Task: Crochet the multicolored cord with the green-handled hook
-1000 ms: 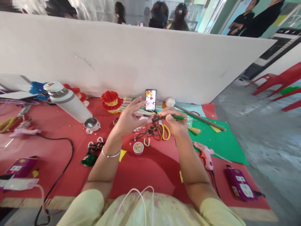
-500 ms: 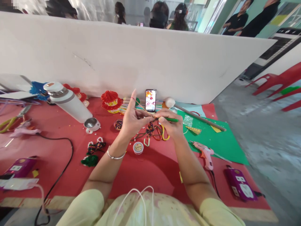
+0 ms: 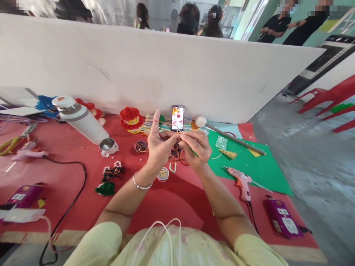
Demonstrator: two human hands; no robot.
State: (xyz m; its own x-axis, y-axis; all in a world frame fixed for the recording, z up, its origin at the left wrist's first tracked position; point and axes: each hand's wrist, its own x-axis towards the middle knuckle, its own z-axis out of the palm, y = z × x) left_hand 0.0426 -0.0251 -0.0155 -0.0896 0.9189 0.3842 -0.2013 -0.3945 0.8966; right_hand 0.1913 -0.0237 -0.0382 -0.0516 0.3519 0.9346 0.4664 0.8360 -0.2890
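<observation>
My left hand (image 3: 161,146) pinches a dark multicoloured crochet piece (image 3: 175,150) between thumb and fingers. Its index finger points up, with a strand of yarn looped around it and running toward the pinch. Against the left thumb tip, my right hand (image 3: 197,147) closes on a green-handled crochet hook (image 3: 197,154), mostly covered by the fingers. Part of the crochet piece hangs below the hands. Left of them lies a ball of multicoloured yarn (image 3: 141,146). A small round tub (image 3: 163,174) and a pale bent hook-shaped piece (image 3: 172,167) sit just below.
Behind my hands a lit phone (image 3: 178,118) leans on the white board (image 3: 155,70). A white flask (image 3: 83,122) and metal cup (image 3: 108,147) stand left, near crocheted bows (image 3: 113,172). On the right are a pink glue gun (image 3: 242,181), a stick (image 3: 238,140) and a purple box (image 3: 283,218).
The left hand went from spread fingers to a pinch with the index finger raised and yarn around it. The crochet piece came lower, and the hook's green handle turned back into the right palm.
</observation>
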